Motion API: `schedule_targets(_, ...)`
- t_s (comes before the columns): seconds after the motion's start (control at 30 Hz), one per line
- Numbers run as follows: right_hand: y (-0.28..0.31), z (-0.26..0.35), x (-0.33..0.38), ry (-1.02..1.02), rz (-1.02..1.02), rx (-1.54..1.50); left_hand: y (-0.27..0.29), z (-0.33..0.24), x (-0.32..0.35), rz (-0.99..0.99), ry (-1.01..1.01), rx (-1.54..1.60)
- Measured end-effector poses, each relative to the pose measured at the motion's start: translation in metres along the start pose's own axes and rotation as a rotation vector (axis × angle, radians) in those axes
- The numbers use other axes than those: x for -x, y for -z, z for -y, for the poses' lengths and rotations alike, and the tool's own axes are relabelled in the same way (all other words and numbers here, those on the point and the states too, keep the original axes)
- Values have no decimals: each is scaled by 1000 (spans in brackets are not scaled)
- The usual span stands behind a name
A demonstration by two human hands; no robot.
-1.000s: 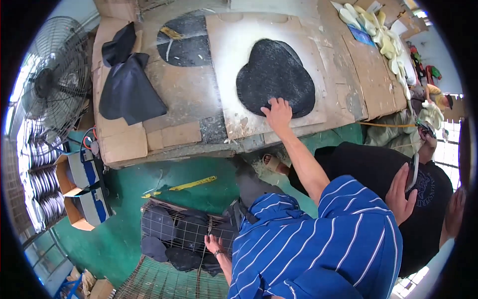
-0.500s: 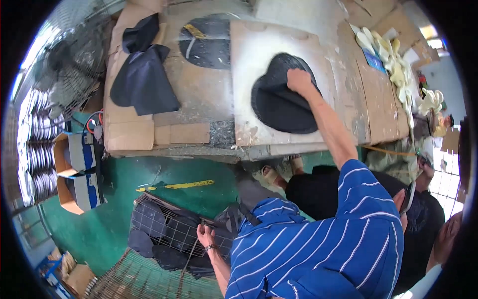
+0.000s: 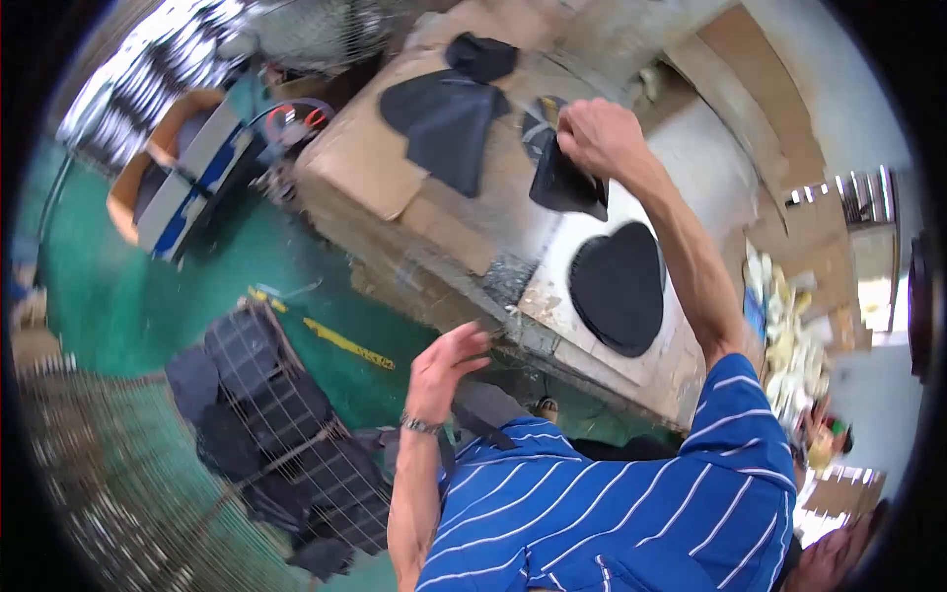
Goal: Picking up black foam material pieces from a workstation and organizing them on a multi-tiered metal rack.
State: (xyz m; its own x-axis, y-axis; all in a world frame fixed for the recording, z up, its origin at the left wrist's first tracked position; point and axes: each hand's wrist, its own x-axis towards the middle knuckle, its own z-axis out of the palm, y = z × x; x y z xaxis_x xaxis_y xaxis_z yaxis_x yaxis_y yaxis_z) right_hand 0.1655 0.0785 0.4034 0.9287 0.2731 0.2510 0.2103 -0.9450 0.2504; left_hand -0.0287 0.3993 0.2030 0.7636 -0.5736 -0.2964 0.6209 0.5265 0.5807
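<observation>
My right hand (image 3: 600, 138) is closed on the edge of a limp black sheet piece (image 3: 570, 187), which hangs folded above the cardboard-covered table (image 3: 434, 219). Nearer me on a whitened board lies a stack of rounded black pieces (image 3: 619, 288), apart from the held one. Further left, several black sheet pieces (image 3: 449, 128) overlap on the cardboard. My left hand (image 3: 446, 370) is in the air off the table's front edge, fingers apart and holding nothing. A dark patch of the tabletop with a yellow mark shows partly behind the held piece.
Below left, a wire rack (image 3: 286, 449) has dark pieces in and around it. Open boxes (image 3: 182, 183) stand on the green floor (image 3: 266, 232) at left, near a fan (image 3: 326, 35). Cream-coloured pieces (image 3: 784, 345) are heaped at right. Part of another person (image 3: 834, 562) shows lower right.
My right hand has lifted a black piece off the stack and carried it left. My left hand has risen from the wire rack toward the table. The whole view has turned.
</observation>
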Motion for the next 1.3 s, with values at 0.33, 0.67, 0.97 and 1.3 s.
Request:
schedule_targets(0.33,7,360,19,703,631,-366,95,15,92,-323,-334,782)
schedule_targets(0.67,-34,682,146,1150,838,-600,255,85,334,-1051,-1091,1126)
schedule_targets(0.97,-22,971,334,1551,823,-637,366,179,577,-1668,-1489,1264)
schedule_targets(1.3,-73,1077,513,1838,802,-683,415,333,651,-2008,-1791,1352)
